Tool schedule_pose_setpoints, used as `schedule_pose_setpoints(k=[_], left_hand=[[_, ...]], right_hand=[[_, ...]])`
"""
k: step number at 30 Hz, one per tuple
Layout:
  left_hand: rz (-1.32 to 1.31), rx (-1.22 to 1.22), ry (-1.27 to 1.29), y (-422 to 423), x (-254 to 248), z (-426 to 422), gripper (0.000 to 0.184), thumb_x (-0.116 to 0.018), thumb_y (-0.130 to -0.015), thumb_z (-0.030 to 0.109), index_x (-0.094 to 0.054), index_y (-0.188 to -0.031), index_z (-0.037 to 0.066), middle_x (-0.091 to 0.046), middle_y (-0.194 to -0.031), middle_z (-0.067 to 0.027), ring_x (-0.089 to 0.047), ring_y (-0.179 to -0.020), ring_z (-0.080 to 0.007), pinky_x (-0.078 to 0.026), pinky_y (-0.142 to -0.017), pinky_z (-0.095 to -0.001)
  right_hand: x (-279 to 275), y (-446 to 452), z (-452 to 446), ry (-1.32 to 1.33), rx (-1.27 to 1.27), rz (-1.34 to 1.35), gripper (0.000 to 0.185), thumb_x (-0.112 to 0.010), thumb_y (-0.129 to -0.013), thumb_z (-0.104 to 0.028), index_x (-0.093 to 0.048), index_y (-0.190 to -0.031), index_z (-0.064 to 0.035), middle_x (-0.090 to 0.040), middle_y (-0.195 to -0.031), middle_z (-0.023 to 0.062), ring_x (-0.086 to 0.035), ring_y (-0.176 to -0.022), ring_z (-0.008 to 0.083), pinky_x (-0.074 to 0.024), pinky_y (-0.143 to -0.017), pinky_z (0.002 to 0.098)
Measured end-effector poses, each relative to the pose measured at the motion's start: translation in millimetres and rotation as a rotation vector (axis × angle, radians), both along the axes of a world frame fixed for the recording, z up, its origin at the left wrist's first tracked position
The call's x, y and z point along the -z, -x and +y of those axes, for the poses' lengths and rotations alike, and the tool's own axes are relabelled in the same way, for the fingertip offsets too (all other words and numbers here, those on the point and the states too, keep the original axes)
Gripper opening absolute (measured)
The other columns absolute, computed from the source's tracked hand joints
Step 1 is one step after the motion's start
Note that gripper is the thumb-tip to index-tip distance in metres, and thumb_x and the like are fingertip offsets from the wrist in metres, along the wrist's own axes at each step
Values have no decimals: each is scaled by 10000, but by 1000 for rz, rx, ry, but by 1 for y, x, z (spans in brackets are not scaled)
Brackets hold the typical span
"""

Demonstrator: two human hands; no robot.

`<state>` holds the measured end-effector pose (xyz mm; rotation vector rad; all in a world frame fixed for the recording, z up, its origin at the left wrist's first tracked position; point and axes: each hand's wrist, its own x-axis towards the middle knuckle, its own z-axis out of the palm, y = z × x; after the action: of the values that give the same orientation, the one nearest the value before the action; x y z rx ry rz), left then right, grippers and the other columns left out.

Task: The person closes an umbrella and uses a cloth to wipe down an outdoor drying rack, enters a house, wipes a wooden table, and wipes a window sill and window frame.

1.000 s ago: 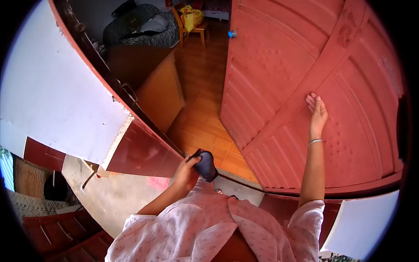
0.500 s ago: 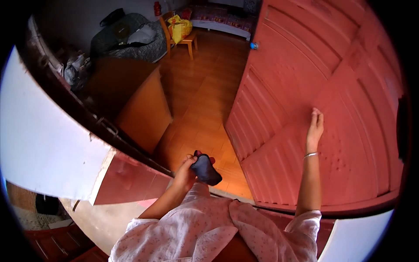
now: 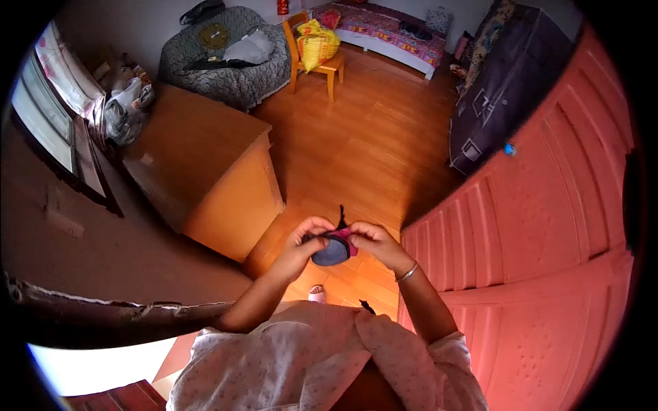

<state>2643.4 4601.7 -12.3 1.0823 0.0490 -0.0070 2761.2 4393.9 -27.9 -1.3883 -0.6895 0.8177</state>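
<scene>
A small cloth item (image 3: 332, 253), grey-blue with black edging, a pink part and a black strap sticking up, is held in front of my body. I cannot make out its exact kind. My left hand (image 3: 299, 248) pinches its left edge between thumb and fingers. At its upper right, my right hand (image 3: 379, 242), with a bangle (image 3: 407, 272) on the wrist, grips the pink part. One of my feet (image 3: 316, 294), in a light sandal, shows below on the tiled floor (image 3: 360, 130).
A red panelled door (image 3: 507, 233) stands swung inward on the right. To the left is a wooden cabinet (image 3: 236, 185). Farther in are a covered sofa (image 3: 236, 89), a chair (image 3: 332, 65) bearing a yellow bag (image 3: 319, 44), a bed (image 3: 384, 31) and a dark wardrobe (image 3: 507, 89).
My right hand has left the door and come to the cloth item, which both hands now hold. I have moved forward through the doorway, and more of the room shows.
</scene>
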Motion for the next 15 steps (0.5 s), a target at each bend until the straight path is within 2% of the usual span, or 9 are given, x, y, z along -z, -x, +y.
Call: schedule_pose_setpoints(k=[2,4,6,9,12,13,15], left_hand=[[9,-105,-77,-17,-3,18,261,-594,-911,22,-624,-1169,53,-671,-1045,-22,-597,-974,-103,-449,-900,-247],[39,-243,-218,-38,-4,34,195,-647,-930,74,-674,-1122,63,-669,-1008,-1,-592,-962,-94,-458,-884,-256],[50,-319,-246,-55,1,57,179,-663,-928,70,-687,-1105,66,-671,-980,7,-598,-934,-89,-469,-862,-250],[-25,-483,-381,-78,4,80,188,-584,-936,-34,-672,-1092,25,-662,-904,19,-587,-827,-82,-477,-795,-231],[43,-560,-390,-96,18,99,168,-551,-932,-23,-670,-1036,36,-665,-908,13,-589,-841,-91,-463,-807,-247],[34,-655,-408,-103,25,103,166,-517,-944,-12,-655,-1025,33,-652,-885,10,-585,-799,-86,-474,-761,-241],[16,-804,-435,-119,24,105,170,-483,-955,0,-639,-1013,29,-638,-863,7,-580,-756,-81,-485,-716,-235]], right_hand=[[-2,-24,17,-20,-24,-20,144,-614,-1004,-198,-623,-1007,-55,-591,-873,-58,-563,-774,52,-466,-721,215],[-19,-49,35,-39,48,-17,123,-595,-995,-149,-631,-1020,-35,-607,-922,-35,-569,-878,71,-463,-820,247],[-23,-74,61,-89,148,-186,95,-575,-995,-137,-610,-994,-49,-588,-1000,-30,-538,-988,71,-426,-892,242],[-23,-119,97,-146,81,-105,92,-562,-1003,-134,-585,-999,-45,-560,-987,-33,-515,-974,68,-417,-890,240],[-32,-152,120,-145,-14,-149,108,-549,-1023,-153,-556,-1017,-46,-529,-963,-36,-497,-942,68,-417,-866,238],[-28,-163,127,-151,-49,-146,108,-549,-1023,-153,-556,-1017,-46,-529,-963,-36,-497,-942,68,-417,-866,238],[-22,-188,143,-169,-68,-342,181,-558,-1031,-199,-555,-1062,-21,-572,-938,-10,-524,-902,76,-457,-822,262]])
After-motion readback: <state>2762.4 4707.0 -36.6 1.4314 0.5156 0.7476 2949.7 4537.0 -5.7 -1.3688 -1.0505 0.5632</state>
